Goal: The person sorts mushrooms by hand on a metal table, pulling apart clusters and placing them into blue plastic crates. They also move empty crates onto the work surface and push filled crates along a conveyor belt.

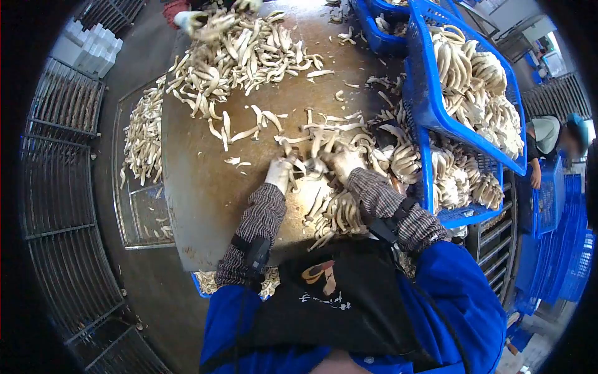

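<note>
Both my hands wear pale gloves and work over a brown metal table (205,206). My left hand (280,172) is closed around a mushroom with a brownish cap, its fingers bent toward the other hand. Beside it, my right hand (344,163) grips long-stemmed mushrooms (316,142) at their stems. Between the hands lies a small greyish clump (316,166), partly covered by the fingers. Just below my right hand rests a mushroom cluster (339,212). Loose mushrooms (258,121) lie beyond my hands.
Stacked blue crates (418,103) filled with mushroom clusters stand at right. Across the table, another person's gloved hands (187,22) work at a large mushroom pile (243,59). A tray of mushrooms (144,134) sits lower left. Another person (548,140) is at far right by blue crates.
</note>
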Tool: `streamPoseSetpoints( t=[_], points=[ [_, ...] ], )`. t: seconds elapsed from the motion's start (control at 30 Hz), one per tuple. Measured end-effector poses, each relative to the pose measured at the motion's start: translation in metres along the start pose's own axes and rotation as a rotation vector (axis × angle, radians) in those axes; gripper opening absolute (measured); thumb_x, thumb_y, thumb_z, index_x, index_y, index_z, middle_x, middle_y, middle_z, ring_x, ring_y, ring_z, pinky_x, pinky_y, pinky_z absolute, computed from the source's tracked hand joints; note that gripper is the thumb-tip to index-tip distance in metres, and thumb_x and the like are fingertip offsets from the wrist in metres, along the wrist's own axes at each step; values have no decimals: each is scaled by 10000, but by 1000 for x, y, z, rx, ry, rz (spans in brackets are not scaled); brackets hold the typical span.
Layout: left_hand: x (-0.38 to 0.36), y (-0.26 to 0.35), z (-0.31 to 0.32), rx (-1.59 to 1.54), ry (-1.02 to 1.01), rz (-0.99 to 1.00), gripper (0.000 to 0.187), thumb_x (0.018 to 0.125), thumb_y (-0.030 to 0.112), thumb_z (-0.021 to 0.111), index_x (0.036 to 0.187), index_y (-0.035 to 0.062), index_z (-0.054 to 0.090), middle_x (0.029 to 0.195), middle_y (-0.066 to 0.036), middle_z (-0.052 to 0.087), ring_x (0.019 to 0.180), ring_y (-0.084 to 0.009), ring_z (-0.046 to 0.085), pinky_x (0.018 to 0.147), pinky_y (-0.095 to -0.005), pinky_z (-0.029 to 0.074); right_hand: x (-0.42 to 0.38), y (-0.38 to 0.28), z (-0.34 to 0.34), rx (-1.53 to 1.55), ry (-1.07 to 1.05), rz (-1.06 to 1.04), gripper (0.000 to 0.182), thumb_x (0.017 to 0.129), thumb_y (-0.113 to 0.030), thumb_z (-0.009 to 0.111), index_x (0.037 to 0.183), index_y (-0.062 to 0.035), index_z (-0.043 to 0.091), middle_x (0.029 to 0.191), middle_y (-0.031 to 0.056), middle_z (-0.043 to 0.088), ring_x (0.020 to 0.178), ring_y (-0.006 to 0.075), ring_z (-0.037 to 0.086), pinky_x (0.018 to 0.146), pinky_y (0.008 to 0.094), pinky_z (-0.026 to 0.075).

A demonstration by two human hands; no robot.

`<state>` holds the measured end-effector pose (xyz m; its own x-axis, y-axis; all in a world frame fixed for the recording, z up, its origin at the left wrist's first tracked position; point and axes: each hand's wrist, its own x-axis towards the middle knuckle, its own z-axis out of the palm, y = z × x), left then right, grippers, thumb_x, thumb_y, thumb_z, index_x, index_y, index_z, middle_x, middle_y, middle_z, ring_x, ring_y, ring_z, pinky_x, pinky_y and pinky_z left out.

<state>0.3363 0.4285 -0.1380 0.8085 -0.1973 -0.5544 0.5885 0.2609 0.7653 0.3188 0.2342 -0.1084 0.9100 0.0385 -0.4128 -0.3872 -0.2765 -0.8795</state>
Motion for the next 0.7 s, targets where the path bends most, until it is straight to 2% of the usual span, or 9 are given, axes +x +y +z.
streamPoseSetpoints(
  t=[0.07, 0.13, 0.23, 0.27, 0.4, 0.47, 0.53, 0.63, 0.7],
  points=[
    [-5, -6, 12, 420, 30, 113, 400, 840, 176, 630, 1096, -104, 502, 885, -154, 626, 787, -197, 621, 667, -319, 502, 7, 8, 15, 126, -154, -8, 252, 756, -20, 648, 1003, 5, 602, 802, 40, 618, 734, 134, 566, 659, 285, 479],
    [18, -22, -8, 254, 98, 59, 360, 809, 219, 673, 974, -89, 586, 832, -99, 615, 717, -201, 559, 651, -335, 447, 28, 34, 25, 389, -190, 83, 200, 776, -41, 641, 971, -19, 605, 808, 46, 624, 752, 150, 583, 663, 308, 493],
    [12, 4, -20, 93, 188, 97, 342, 881, 265, 575, 945, -71, 580, 784, -93, 582, 665, -163, 525, 604, -328, 432, 30, 5, -4, 1122, -17, 344, 294, 892, -223, 591, 1119, -37, 573, 879, 15, 599, 717, 136, 570, 625, 280, 501],
    [12, 21, -32, 401, 129, 85, 366, 912, 272, 513, 1030, -70, 567, 831, -114, 600, 715, -190, 560, 628, -330, 448, 43, 35, -16, 1195, -119, 75, 496, 912, -404, 552, 1191, 5, 531, 1015, 83, 615, 856, 174, 592, 788, 301, 511],
    [13, 44, -39, 885, 344, 925, 311, 828, 21, 551, 1129, -55, 560, 849, -113, 625, 726, -188, 587, 651, -333, 480, -27, -4, -69, -133, -132, -135, 761, 810, -384, 690, 1342, 58, 371, 1353, 220, 439, 1266, 298, 417, 1078, 363, 312],
    [6, 43, -45, 417, 251, 532, 309, 799, -27, 561, 1107, -44, 576, 858, -149, 662, 718, -224, 638, 657, -344, 512, -74, 6, -90, -478, -448, -205, 851, 760, -318, 742, 1429, -70, 278, 1461, 171, 300, 1365, 270, 260, 1108, 400, 253],
    [-35, 42, -22, 870, 300, 518, 190, 798, 24, 605, 982, -13, 633, 759, -126, 658, 572, -228, 603, 570, -343, 497, -99, 34, -90, -541, -588, -264, 932, 668, -274, 779, 1418, -38, 279, 1447, 219, 290, 1347, 326, 290, 1099, 410, 275],
    [-32, -65, -31, 1152, -373, 654, 375, 796, 81, 608, 1168, 59, 572, 1113, -133, 634, 982, -204, 630, 745, -296, 508, -126, 31, -76, -1172, -597, -568, 1012, 568, -272, 798, 1426, -104, 288, 1472, 189, 236, 1349, 388, 248, 1090, 466, 274],
    [-73, -62, 13, 1600, -490, 214, 546, 760, 243, 694, 1264, 170, 496, 1105, -108, 633, 991, -263, 615, 861, -392, 481, -116, 38, -65, -1184, -584, -583, 927, 607, -292, 790, 1398, -126, 335, 1472, 176, 234, 1348, 369, 254, 1090, 464, 270]
  ],
)
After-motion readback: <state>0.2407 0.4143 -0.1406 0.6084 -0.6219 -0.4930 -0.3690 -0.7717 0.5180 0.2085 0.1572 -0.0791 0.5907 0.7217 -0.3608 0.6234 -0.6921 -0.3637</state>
